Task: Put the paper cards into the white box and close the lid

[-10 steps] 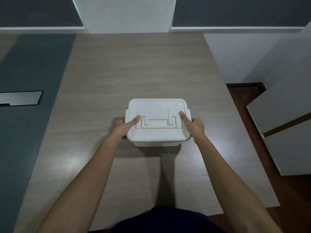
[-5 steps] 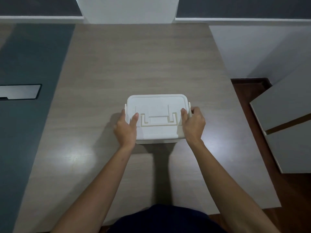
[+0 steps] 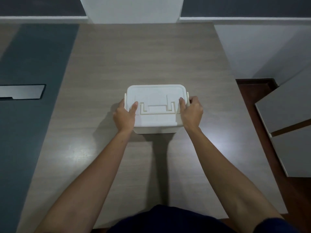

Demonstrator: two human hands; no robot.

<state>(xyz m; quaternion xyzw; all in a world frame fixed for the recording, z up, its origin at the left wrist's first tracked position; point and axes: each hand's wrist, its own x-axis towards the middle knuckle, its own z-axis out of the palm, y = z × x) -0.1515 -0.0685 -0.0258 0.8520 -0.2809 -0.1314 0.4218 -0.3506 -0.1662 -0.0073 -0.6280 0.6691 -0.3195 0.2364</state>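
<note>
White box (image 3: 155,113) sits mid-tabletop (image 3: 151,56), lid (image 3: 154,93) on, cards out of sight. Left hand (image 3: 124,115) and right hand (image 3: 191,111) clamp its sides at the latches. Uneven pressing could leave one latch unsnapped, I reckon.

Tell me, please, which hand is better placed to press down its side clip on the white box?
Neither clearly; both look equally placed. The left hand and right hand each grip one side of the box, thumbs on the lid, fingers beside the raised side clips.
</note>
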